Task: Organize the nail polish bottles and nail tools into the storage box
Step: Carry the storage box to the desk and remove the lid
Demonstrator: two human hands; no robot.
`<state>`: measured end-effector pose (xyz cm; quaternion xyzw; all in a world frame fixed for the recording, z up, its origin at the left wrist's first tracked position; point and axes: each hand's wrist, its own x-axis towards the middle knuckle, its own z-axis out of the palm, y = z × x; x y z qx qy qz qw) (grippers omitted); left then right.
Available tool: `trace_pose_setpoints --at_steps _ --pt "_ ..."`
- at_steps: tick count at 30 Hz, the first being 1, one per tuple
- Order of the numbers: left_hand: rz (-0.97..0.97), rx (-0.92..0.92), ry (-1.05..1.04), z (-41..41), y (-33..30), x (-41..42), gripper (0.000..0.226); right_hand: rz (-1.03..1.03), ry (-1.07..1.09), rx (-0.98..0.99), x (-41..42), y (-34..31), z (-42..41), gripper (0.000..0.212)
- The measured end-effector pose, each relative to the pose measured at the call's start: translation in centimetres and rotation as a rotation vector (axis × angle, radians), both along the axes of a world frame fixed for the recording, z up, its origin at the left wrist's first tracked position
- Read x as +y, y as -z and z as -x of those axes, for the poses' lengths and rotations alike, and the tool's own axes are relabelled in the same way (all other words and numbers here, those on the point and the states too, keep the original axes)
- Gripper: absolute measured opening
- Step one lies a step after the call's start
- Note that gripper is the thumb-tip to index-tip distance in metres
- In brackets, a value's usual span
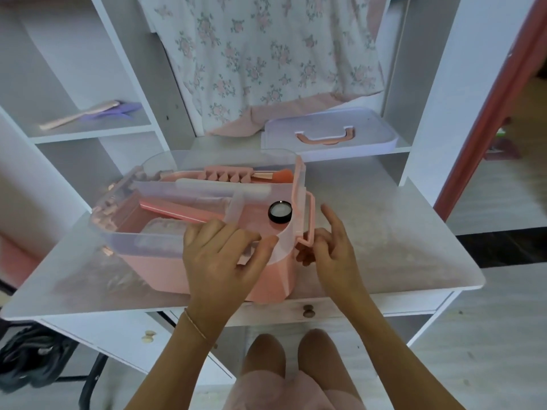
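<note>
Head view: left hand (220, 255) grips tray (165, 244).

Bare forearms, thin gold bracelet (195, 324) on left wrist, pink skirt (284, 392), bare knees

White desk, box and lid on it.
White desk (384, 232) with pale glossy top, rounded front corners, drawers with round knobs under front edge. Pink storage box (266, 279) with clear upper tray sits directly on desktop, left of centre, near front edge, turned at an angle. Further back, on the desk's raised rear ledge (396, 150), lies flat the clear lid (330, 131) with pink handle, well apart from box. Pink cloth (236, 125) lies on same ledge just left of lid, touching or nearly so. Left shelf unit (88, 133) carries a pink tool and a purple item, side by side, blurred.
</note>
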<state>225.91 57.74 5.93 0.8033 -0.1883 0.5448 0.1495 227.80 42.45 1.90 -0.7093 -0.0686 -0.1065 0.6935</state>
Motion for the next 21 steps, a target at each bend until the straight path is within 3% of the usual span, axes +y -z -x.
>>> trace_pose_setpoints --at_steps 3,7,9,11,15,21 --pt "-0.003 0.055 0.01 0.3 0.1 0.5 0.04 0.1 0.113 -0.05 -0.3 0.0 0.6 0.047" --pt "0.102 0.183 -0.094 0.4 0.6 3.0 0.049 0.256 0.367 -0.42 0.4 -3.0 1.4 0.031" --pt "0.152 0.221 -0.167 0.5 0.7 4.9 0.055 0.387 0.367 -0.641 1.5 -4.8 1.8 0.026" --pt "0.192 0.264 -0.207 0.5 0.9 7.0 0.054 0.558 0.234 -0.785 3.4 -6.3 2.2 0.023" --pt "0.412 0.361 -0.185 0.8 1.5 11.3 0.059 1.075 0.1 -0.8 7.6 -7.4 2.7 0.015" --pt "0.813 0.519 0.026 1.1 1.9 14.5 0.073 1.182 0.07 -0.731 8.2 -7.7 1.8 0.035"
